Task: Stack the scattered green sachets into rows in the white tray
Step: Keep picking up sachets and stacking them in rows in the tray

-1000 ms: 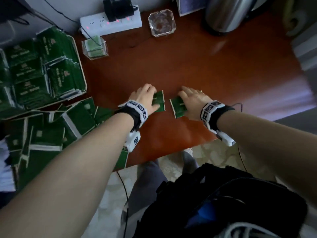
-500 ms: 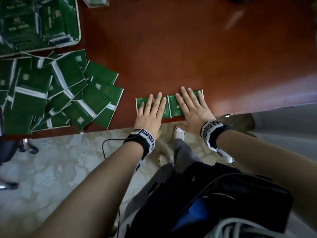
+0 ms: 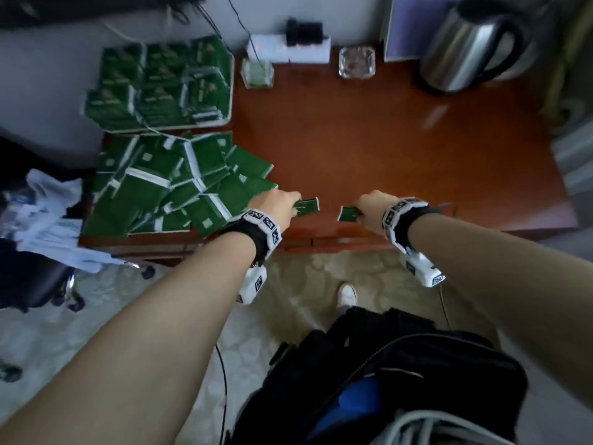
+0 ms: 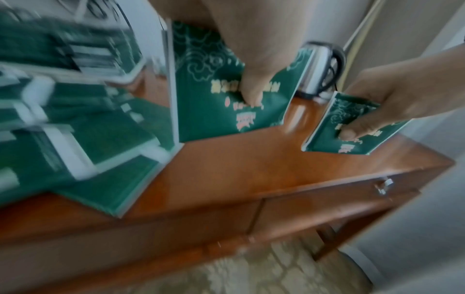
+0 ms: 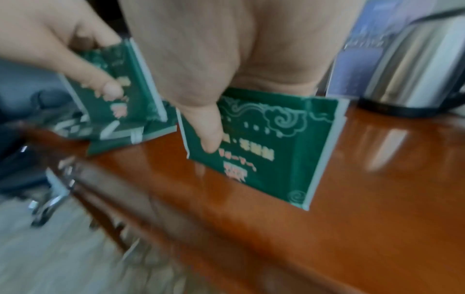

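Observation:
My left hand (image 3: 279, 203) pinches a green sachet (image 3: 307, 206) just above the wooden table near its front edge; the left wrist view shows the thumb pressed on that sachet's printed face (image 4: 216, 103). My right hand (image 3: 373, 208) pinches a second green sachet (image 3: 349, 214), with the thumb on its front (image 5: 266, 151). The two sachets are held apart, a gap of bare table between them. A heap of scattered green sachets (image 3: 173, 187) lies left of my left hand. Behind it the white tray (image 3: 229, 91) holds rows of stacked sachets.
At the back of the table (image 3: 385, 149) stand a steel kettle (image 3: 471, 46), a glass ashtray (image 3: 356, 62), a small clear holder (image 3: 257, 73) and a white power strip (image 3: 288, 48). White bags (image 3: 48, 220) lie at the left. A dark bag (image 3: 401, 380) sits below me.
Both hands lay flat on two sachets side by side at the table's edge; now each hand pinches its sachet, lifted and drawn apart. The head view has swung back up.

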`<state>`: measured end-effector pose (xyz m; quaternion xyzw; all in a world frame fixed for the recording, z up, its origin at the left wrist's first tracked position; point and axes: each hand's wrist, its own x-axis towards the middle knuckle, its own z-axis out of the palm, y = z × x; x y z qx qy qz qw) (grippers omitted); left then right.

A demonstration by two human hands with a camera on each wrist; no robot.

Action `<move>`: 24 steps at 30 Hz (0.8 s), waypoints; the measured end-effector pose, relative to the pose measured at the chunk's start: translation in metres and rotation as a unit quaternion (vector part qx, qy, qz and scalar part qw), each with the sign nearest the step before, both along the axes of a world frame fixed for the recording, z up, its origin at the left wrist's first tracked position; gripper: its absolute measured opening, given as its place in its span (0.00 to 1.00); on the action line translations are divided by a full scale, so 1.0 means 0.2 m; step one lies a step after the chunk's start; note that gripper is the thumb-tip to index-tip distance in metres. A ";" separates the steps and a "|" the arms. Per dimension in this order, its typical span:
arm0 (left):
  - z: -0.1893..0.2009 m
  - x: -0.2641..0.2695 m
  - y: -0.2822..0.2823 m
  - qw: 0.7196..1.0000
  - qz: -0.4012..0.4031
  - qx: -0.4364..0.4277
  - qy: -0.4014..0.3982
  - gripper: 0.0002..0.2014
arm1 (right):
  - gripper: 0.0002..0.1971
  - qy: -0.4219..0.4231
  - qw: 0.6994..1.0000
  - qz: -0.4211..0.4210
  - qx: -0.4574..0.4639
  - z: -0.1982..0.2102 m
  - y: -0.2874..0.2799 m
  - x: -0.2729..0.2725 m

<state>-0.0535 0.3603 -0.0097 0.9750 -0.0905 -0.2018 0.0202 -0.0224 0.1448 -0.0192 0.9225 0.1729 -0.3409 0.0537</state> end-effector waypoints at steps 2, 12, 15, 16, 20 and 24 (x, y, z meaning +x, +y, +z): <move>0.20 0.06 0.11 1.000 0.006 0.016 -0.006 0.07 | 0.08 -0.036 0.999 0.000 -0.008 0.17 0.12 0.10; 0.85 0.03 0.68 0.988 0.083 0.036 -0.123 0.19 | 0.13 -0.212 0.968 0.101 0.093 0.86 0.87 0.29; 0.88 0.01 0.86 0.986 0.101 0.053 -0.125 0.19 | 0.11 -0.221 0.962 0.129 0.092 0.91 1.05 0.30; 0.88 0.02 0.91 0.984 0.108 0.060 -0.125 0.19 | 0.10 -0.227 0.960 0.135 0.095 0.92 1.10 0.31; 0.87 0.10 1.14 0.982 0.126 0.073 -0.119 0.19 | 0.12 -0.230 0.955 0.146 0.115 0.88 1.34 0.44; 0.86 0.24 1.36 0.983 0.126 0.087 -0.100 0.17 | 0.20 -0.208 0.961 0.151 0.105 0.79 1.59 0.63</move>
